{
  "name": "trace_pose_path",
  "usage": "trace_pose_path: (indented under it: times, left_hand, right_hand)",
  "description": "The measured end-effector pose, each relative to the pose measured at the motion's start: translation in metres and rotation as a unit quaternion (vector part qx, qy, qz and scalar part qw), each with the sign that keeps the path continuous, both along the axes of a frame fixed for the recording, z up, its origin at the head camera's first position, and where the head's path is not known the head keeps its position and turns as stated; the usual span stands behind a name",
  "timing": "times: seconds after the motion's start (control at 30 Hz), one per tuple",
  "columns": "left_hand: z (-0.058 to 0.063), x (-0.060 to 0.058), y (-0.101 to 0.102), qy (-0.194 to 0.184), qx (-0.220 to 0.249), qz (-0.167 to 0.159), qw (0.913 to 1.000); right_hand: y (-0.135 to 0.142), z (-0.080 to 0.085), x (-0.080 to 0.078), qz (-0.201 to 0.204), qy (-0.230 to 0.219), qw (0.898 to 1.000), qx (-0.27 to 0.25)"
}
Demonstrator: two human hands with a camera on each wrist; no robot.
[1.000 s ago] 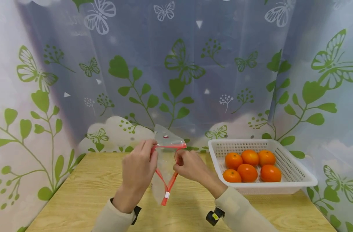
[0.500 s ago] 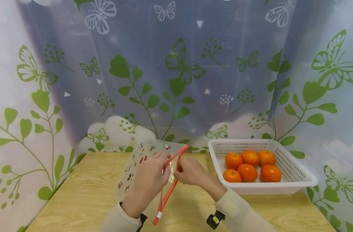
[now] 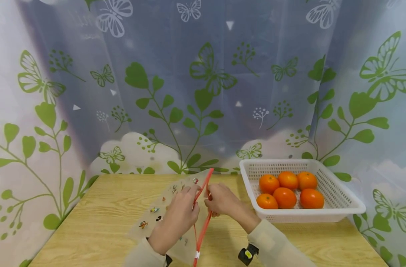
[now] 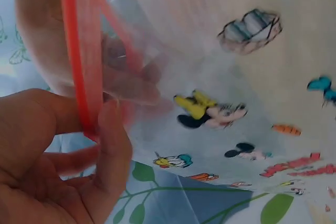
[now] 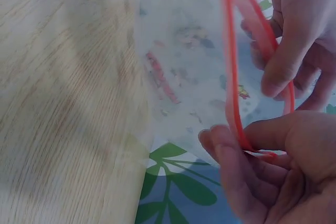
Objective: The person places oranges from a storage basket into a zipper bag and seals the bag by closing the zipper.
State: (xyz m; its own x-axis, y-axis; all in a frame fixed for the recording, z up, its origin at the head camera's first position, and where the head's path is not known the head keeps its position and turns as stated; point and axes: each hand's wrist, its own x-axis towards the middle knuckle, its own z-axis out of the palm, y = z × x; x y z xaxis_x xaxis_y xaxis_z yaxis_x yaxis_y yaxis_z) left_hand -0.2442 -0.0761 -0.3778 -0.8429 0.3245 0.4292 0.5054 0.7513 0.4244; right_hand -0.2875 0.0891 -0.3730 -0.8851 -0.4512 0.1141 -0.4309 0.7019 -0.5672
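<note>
Bending over the table [image 3: 112, 200], the person in front of me has both hands on a clear bag [image 3: 156, 211]. The left hand [image 3: 177, 214] pinches one side of its red strip [image 3: 206, 224] between thumb and fingers, and the right hand [image 3: 223, 200], just beside it, pinches the strip too, fingers curled in. Between the two hands the strip parts into two bands, so the bag's mouth gapes there. The bag itself spreads to the left of the right hand, behind and under the left hand, its small cartoon prints showing through; I can't tell how much of it touches the table. Nearer the person than either hand, a white slider [image 3: 197, 254] sits on the strip, close to its near end. Well to the right of the right hand stands a white basket [image 3: 309, 213] with slotted walls, and in it lie six orange fruits [image 3: 285, 198], three at the back and three at the front. Pale sleeves [image 3: 277, 243] run back from both hands, with a black camera [image 3: 248, 254] on the right wrist. Beyond the hands hangs a curtain [image 3: 169, 48] printed with leaves and butterflies.
</note>
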Motion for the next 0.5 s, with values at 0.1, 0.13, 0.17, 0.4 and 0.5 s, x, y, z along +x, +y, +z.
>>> trace_pose_path:
  times: [0.1,0.13,0.17,0.4,0.5]
  left_hand:
    - [-0.004,-0.002,-0.002,-0.027,-0.001,0.009,0.9996]
    - [-0.006,-0.002,-0.003,-0.037,-0.002,0.013,0.9992]
    - [-0.008,-0.003,-0.004,-0.048,0.0,0.014,0.9987]
    - [-0.015,-0.008,-0.007,-0.049,0.046,0.014,0.9976]
    - [-0.013,-0.008,-0.004,-0.009,0.048,0.017,0.9986]
  right_hand:
    - [-0.001,-0.001,0.001,0.01,0.005,1.0,-0.014]
    - [-0.001,-0.001,0.001,0.013,0.006,1.0,-0.016]
    - [-0.002,-0.001,0.001,0.016,0.005,1.0,-0.019]
    - [-0.002,-0.005,0.002,-0.006,-0.01,1.0,-0.018]
    - [-0.003,-0.006,0.002,-0.017,-0.007,1.0,-0.011]
